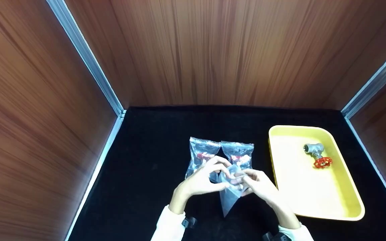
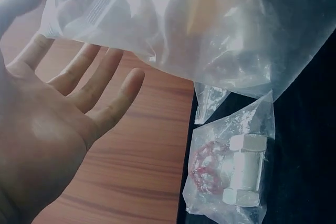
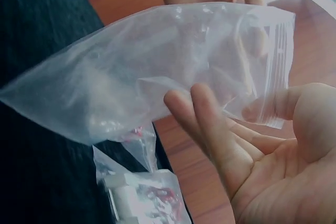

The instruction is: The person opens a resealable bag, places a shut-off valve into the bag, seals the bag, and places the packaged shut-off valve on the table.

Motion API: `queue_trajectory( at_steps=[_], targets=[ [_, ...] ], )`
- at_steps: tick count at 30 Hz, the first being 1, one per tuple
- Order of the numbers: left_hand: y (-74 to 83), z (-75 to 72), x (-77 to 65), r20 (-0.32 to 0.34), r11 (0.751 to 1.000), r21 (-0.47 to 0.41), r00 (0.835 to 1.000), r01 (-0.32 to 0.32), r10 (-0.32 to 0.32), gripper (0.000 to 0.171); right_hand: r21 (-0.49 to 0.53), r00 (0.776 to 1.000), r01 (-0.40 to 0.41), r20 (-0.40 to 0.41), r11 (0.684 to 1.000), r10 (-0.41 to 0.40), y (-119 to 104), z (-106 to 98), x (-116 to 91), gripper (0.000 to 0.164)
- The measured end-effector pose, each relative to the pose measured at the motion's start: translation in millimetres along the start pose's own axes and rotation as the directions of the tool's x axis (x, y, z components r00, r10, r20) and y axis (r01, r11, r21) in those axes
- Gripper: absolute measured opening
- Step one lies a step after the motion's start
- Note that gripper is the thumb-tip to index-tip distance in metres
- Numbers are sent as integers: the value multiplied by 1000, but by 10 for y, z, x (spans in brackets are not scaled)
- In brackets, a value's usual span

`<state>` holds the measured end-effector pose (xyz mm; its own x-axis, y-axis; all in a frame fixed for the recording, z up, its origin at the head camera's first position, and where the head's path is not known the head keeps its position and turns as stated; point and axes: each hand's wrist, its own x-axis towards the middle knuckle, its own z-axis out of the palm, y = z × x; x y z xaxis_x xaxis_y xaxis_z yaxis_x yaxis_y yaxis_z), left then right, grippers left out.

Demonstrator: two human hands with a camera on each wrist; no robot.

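A clear zip bag (image 1: 229, 198) hangs between both hands with its closed corner pointing down. In the right wrist view the bag (image 3: 152, 59) shows its zip strip near the right hand (image 3: 278, 166), whose thumb and index finger pinch the mouth. My left hand (image 1: 201, 180) holds the opposite side of the mouth by thumb and index finger, its other fingers spread in the left wrist view. Beyond the hands lie two bagged valves, a left one (image 1: 204, 155) and a right one (image 1: 241, 157), partly hidden. A bagged valve (image 2: 245, 169) with a red handwheel shows below the bag.
A yellow tray (image 1: 305, 197) stands at the right on the black cloth (image 1: 146, 167). Inside it lies a metal valve (image 1: 315, 149) with a red handwheel. Wood-grain panels (image 1: 213, 53) enclose the back and sides.
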<state>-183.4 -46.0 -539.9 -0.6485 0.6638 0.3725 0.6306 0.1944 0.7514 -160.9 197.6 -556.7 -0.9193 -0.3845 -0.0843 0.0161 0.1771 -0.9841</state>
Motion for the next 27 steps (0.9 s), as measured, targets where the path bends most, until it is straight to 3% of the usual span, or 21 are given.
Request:
queue_trajectory(
  at_steps=[5, 11, 19, 24, 27],
  targets=[
    [-30, 78, 21, -3, 1000, 11, 1000, 13, -13, 18, -142, 994, -21, -109, 990, 6, -12, -97, -31, 22],
    [-92, 188, 49, -12, 1000, 13, 1000, 20, -20, 16, -361, 963, -138, -265, 922, 40, -39, -188, -91, 16],
    [-162, 257, 57, -39, 1000, 12, 999, 20, -20, 12, -381, 924, -212, -379, 900, 57, 33, -274, -124, 25],
    [-168, 271, 55, -55, 999, -43, 998, 17, -19, 11, -390, 926, -217, -371, 895, 63, 54, -318, -127, 15],
    [-158, 281, 53, -53, 999, -50, 998, 17, -19, 11, -395, 939, -199, -337, 897, 60, 64, -329, -126, 15]
  ],
)
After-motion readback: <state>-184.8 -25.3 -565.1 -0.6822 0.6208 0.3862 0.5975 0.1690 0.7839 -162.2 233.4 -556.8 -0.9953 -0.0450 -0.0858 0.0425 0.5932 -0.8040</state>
